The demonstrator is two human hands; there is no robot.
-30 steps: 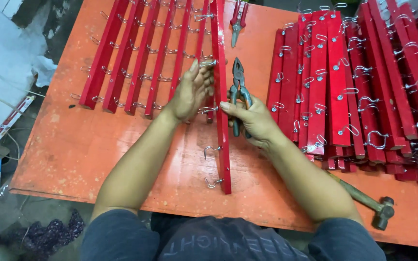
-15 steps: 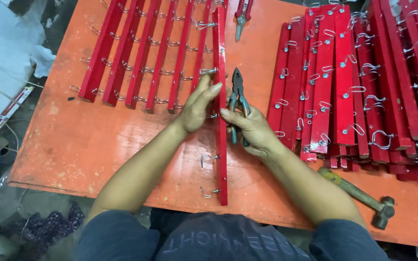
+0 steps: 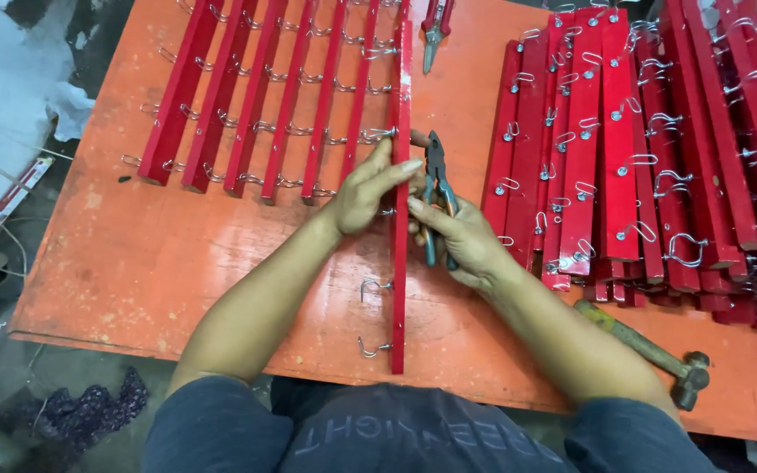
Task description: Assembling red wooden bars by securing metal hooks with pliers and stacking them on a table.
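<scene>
A small workshop: an orange-painted wooden worktop [image 3: 133,254] carries rows of red wooden strips fitted with metal hooks [image 3: 265,96] far left and a stacked pile of them [image 3: 659,149] on the right. A hammer [image 3: 650,350] lies near right, pliers [image 3: 438,206] sit mid-worktop, and the grimy floor [image 3: 10,96] at left holds scraps.

Even, bright overhead light is falling on the counter [image 3: 133,263], casting only soft shadows; everything is staying sharp, without glare

Orange table [image 3: 133,263]: red strips [image 3: 247,105], hammer [image 3: 650,355], cutters [image 3: 435,22].
</scene>
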